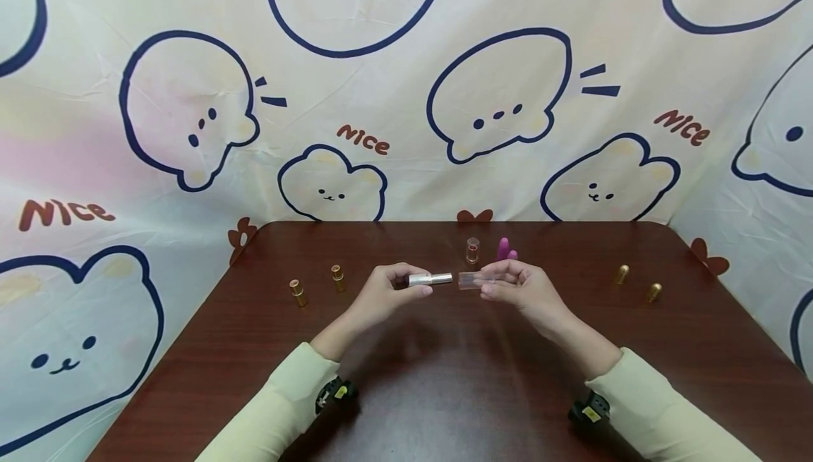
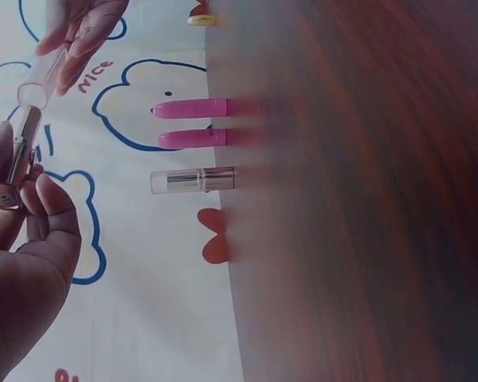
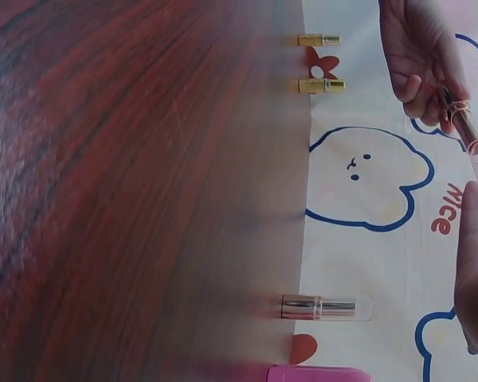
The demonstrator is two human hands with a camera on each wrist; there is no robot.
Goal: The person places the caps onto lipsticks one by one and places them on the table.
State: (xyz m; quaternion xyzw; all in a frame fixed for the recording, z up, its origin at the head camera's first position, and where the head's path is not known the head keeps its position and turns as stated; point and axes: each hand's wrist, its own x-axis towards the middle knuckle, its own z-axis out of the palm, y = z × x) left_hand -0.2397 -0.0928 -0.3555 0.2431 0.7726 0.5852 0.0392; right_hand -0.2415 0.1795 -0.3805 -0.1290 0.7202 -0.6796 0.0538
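Observation:
My left hand (image 1: 389,287) grips a lipstick tube (image 1: 432,279) by its base. The tube lies roughly level, its shiny silver end pointing right. A clear lipstick cap (image 1: 468,281) is pinched between the thumb and fingers of my right hand (image 1: 524,291), its mouth turned toward the tube. In the head view a narrow gap parts the two. From the left wrist, the tube (image 2: 24,139) and cap (image 2: 38,91) are lined up end to end; whether they touch there I cannot tell. Both hands are raised over the dark wooden table (image 1: 419,405).
Behind the hands a clear-capped lipstick (image 1: 473,250) stands upright, beside two magenta tubes (image 1: 504,247). Two gold lipstick tubes (image 1: 298,293) stand at the left. At the right are two gold caps (image 1: 654,293). A patterned cloth (image 1: 406,95) hangs behind the table.

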